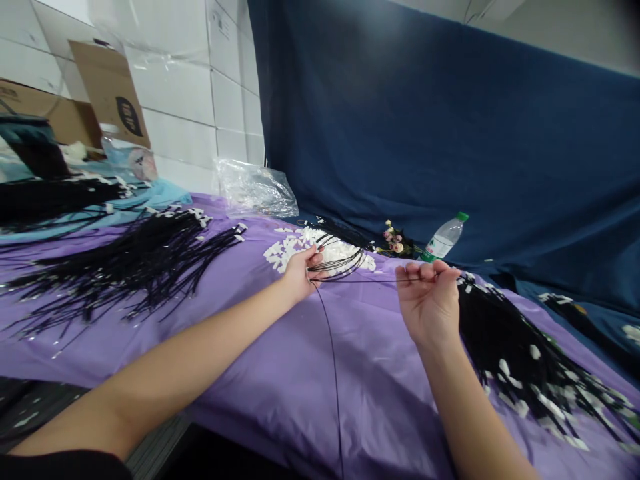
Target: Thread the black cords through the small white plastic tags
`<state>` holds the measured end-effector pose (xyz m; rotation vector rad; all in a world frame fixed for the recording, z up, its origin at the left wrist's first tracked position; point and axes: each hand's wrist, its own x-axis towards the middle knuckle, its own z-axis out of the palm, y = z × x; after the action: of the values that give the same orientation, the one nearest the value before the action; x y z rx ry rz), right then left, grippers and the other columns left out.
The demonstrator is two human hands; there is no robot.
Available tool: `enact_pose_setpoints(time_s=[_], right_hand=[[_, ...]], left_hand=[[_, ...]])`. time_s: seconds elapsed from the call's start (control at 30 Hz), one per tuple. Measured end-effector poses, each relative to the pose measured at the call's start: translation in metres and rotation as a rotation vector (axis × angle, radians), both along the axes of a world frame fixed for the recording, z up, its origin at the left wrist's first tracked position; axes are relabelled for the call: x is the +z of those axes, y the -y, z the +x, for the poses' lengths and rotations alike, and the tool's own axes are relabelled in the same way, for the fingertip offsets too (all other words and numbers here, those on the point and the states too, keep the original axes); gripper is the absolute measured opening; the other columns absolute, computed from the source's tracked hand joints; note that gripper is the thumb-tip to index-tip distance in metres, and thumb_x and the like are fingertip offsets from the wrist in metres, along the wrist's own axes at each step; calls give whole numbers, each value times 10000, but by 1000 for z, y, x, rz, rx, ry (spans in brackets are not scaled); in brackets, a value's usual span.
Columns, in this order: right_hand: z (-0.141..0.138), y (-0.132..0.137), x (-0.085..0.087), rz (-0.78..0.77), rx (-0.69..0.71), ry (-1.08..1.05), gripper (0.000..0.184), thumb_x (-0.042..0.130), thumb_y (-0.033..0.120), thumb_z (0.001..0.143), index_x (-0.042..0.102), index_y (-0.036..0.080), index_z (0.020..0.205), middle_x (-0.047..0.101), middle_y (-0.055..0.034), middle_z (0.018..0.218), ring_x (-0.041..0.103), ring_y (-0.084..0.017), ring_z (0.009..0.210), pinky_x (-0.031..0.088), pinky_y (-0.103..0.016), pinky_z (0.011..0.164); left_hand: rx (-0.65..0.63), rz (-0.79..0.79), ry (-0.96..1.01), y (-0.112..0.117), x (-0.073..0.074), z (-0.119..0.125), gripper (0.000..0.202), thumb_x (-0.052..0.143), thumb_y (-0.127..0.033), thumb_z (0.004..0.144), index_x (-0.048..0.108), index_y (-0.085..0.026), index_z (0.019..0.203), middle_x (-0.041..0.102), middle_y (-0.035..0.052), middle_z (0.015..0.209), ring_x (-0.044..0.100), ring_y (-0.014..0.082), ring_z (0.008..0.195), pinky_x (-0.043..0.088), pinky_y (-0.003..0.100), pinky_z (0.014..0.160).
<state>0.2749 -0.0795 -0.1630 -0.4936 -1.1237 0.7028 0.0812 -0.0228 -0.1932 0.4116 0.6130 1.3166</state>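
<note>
My left hand (pixel 304 275) is closed around a looped bunch of thin black cords (pixel 345 268), held over the table's middle. One cord end hangs from it down past the table's front edge. To the right, my right hand (pixel 429 300) pinches a single black cord (pixel 373 281) that runs taut between both hands. Behind my left hand lies a pile of small white plastic pieces (pixel 285 250). A long bundle of black cords with white ends (pixel 515 340) lies beside my right hand; whether they touch is unclear.
A purple cloth (pixel 280 373) covers the table. More black cords (pixel 135 260) spread at left. At the back are a clear plastic bag (pixel 257 190), small flowers (pixel 393 239) and a green-capped bottle (pixel 446 237). A cardboard box (pixel 107 83) and blue curtain (pixel 425 113) stand behind.
</note>
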Motion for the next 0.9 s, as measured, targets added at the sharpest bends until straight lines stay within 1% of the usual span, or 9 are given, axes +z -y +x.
enact_pose_setpoints(time_s=[0.07,0.13,0.17,0.23,0.33,0.43,0.53,0.7,0.9], right_hand=[[-2,3,2,-63,74,35,480,646,679,693,519,217,676,315,72,542,409,-70,467,457,-231,483],[-6,8,0,-132,192,82,452,704,635,662,538,215,679,271,90,488,299,-54,388,315,-190,367],[-9,10,-3,-172,243,108,409,735,581,661,563,211,693,276,95,462,277,-51,368,270,-186,349],[-14,12,-9,-251,290,169,311,762,467,681,611,197,715,336,89,434,288,-51,355,252,-188,353],[-18,11,-19,-288,165,373,222,739,370,726,650,171,685,470,46,479,358,-57,401,284,-200,397],[-18,7,-23,-154,-110,688,153,702,295,758,688,165,680,565,12,553,452,-79,494,348,-216,481],[-18,6,-24,-19,-293,854,122,664,232,777,702,174,676,591,12,573,489,-87,523,372,-219,523],[-18,5,-23,24,-391,895,125,649,208,780,706,186,671,563,27,551,466,-82,499,370,-209,513],[-17,2,-24,4,-403,894,137,638,221,789,707,186,676,567,22,558,454,-85,490,372,-216,508]], left_hand=[[5,26,-21,0,-3,2,163,584,-252,816,491,-142,740,347,-67,520,268,41,326,191,176,339],[8,68,-40,1,-6,5,178,571,-245,817,462,-148,715,338,-69,533,250,32,336,168,171,344],[11,92,-52,1,-7,6,171,573,-239,812,460,-150,718,340,-69,542,245,30,342,155,168,346],[21,139,-82,4,-8,9,141,587,-230,797,480,-152,749,345,-69,558,254,30,356,145,163,350],[19,189,-134,10,-8,14,116,596,-240,794,522,-150,791,343,-69,569,263,29,366,152,162,353],[4,216,-175,14,-10,18,130,605,-260,793,543,-146,794,341,-67,578,261,24,362,142,168,356],[-20,259,-215,16,-12,20,167,632,-289,781,537,-152,767,332,-66,587,254,16,359,108,173,365],[-33,320,-307,19,-15,20,199,637,-331,779,546,-156,750,339,-56,602,259,11,359,71,188,373],[-47,347,-334,21,-12,21,170,636,-300,776,568,-150,734,335,-58,555,233,13,347,104,190,375]])
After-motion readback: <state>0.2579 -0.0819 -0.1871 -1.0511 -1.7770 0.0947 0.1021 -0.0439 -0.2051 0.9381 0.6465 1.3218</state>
